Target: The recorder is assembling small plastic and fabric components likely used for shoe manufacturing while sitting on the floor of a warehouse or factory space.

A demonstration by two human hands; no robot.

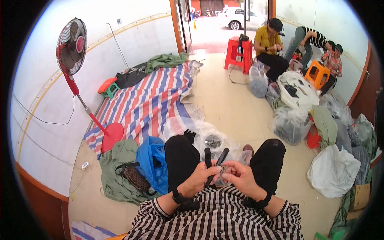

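Two black, rod-like pieces with rounded ends, one upright (208, 157) and one slanting (223, 156), stick up from my left hand (197, 178) above my lap. The fingers of this hand are closed round their lower part. My right hand (242, 179) pinches a small, roundish greyish piece (223, 169) between the two hands, right beside the rods. Whether it is joined to them I cannot tell. Between my knees lies a clear plastic bag (213, 141) with small dark parts in it. A black glove-like item (189, 136) lies by my left knee.
A blue plastic bag (154, 164) and green cloth (120, 176) lie at my left, near a red standing fan (92, 114) and a striped sheet (148, 96). Stuffed bags (294, 126) and a white sack (333, 172) line the right. Several people (269, 44) work beyond.
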